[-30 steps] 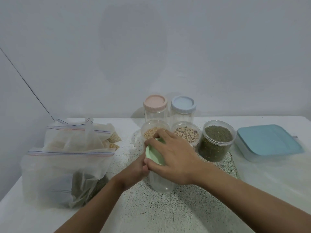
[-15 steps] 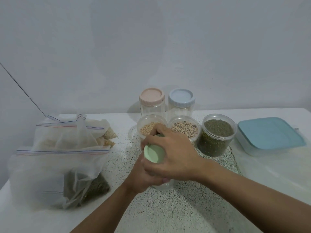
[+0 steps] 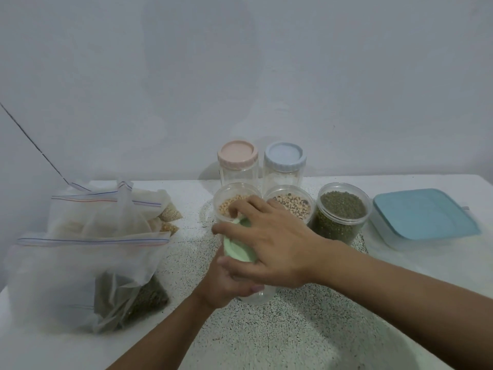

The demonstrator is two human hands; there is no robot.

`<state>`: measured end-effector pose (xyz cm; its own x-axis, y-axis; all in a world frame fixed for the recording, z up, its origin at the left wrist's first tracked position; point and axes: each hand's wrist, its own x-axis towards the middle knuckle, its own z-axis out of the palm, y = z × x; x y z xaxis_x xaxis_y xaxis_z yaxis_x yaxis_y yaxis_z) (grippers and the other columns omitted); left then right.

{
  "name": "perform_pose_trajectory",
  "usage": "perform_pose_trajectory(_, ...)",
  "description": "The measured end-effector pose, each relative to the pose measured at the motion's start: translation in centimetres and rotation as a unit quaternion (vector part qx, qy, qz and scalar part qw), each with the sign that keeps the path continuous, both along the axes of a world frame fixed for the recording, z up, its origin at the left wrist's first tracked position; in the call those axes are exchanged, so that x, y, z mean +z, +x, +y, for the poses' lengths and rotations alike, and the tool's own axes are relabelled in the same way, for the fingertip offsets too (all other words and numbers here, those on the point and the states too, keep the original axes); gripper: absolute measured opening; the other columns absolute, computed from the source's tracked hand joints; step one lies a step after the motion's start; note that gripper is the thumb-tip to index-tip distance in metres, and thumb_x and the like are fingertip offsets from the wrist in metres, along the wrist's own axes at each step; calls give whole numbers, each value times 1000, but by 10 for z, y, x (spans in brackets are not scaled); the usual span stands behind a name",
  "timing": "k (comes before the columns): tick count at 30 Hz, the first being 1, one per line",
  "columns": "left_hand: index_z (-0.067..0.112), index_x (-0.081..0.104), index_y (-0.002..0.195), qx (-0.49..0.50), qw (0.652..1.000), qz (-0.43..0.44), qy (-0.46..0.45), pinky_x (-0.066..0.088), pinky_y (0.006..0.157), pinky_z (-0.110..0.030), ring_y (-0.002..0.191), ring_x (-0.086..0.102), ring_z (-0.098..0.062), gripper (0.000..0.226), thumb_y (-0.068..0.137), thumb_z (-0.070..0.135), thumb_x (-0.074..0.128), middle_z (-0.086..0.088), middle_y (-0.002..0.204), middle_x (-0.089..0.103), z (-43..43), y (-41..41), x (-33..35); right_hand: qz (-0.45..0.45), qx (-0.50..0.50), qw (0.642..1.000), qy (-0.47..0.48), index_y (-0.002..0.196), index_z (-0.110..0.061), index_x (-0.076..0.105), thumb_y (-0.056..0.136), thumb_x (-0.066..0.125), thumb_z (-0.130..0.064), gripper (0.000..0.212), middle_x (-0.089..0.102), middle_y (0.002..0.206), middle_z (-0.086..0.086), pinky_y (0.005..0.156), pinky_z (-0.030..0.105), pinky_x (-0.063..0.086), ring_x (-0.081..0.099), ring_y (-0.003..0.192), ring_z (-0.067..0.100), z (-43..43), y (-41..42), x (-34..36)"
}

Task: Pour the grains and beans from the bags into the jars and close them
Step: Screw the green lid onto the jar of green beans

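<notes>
1. Lid work is the step in hand, head view: the right hand (image 3: 277,244) covers the green lid (image 3: 238,244), fingers (image 3: 226,229) curled round its rim, while the left hand (image 3: 226,284) grips the front jar (image 3: 257,296) by its body.
2. Front jar location: standing on the counter (image 3: 266,329), just in front of three open jars (image 3: 340,214) holding beans and grains.
3. Appearance: clear plastic wall, apparently empty where visible; most of it is hidden by the hands.
4. Judgement: the lid is probably being unscrewed for filling; turning direction cannot be told.
5. Next move calls for a steady left-hand hold, the lid set aside, then one of the bags (image 3: 88,257) at the left brought over.
6. Behind stand two closed jars (image 3: 237,169), both apparently empty.
</notes>
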<state>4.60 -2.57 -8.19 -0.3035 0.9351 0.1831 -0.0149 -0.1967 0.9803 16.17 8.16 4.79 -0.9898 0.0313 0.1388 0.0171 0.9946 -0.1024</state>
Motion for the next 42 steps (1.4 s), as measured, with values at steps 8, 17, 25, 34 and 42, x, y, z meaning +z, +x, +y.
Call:
perform_pose_trajectory(8, 11, 59, 127, 7, 1000, -2, -25, 55, 85, -18, 110, 67, -2, 65, 68, 20, 85, -2, 115, 71, -2, 2, 10, -77, 35, 986, -141, 112, -30, 74, 91, 66, -46, 27, 65, 114, -13, 100, 33, 41, 52, 111, 6, -4, -3, 37)
perform_pose_trajectory(17, 3, 52, 131, -21, 998, -40, -34, 56, 90, -27, 112, 69, -19, 70, 74, 23, 88, -5, 117, 72, 0, 2, 7, -125, -138, 982, 4, 141, -34, 45, 92, 29, -80, 69, 49, 131, 5, 96, 44, 44, 47, 122, 27, -14, -1, 35)
perform_pose_trajectory(25, 0, 38, 138, -13, 999, -33, -26, 54, 92, -23, 121, 63, -11, 88, 71, 26, 89, 9, 126, 68, -2, 1, 10, -163, -22, 967, -193, 136, -48, 56, 94, 58, -56, 42, 32, 161, -11, 120, 45, 18, 20, 149, 10, -15, 5, 54)
perform_pose_trajectory(34, 17, 64, 125, -2, 999, -21, -47, 55, 90, -30, 110, 69, -15, 61, 69, 20, 89, 3, 110, 74, -3, 2, 10, -158, -139, 977, 23, 144, -50, 34, 91, 36, -76, 59, 44, 140, 11, 95, 46, 41, 46, 124, 33, -21, 4, 40)
perform_pose_trajectory(42, 35, 52, 139, -6, 998, -25, -63, 55, 91, -24, 118, 67, -11, 80, 69, 24, 90, 10, 123, 71, -5, 3, 13, -199, -114, 973, -19, 149, -56, 25, 85, 19, -86, 71, 28, 159, 10, 112, 56, 34, 29, 143, 33, -20, 4, 46)
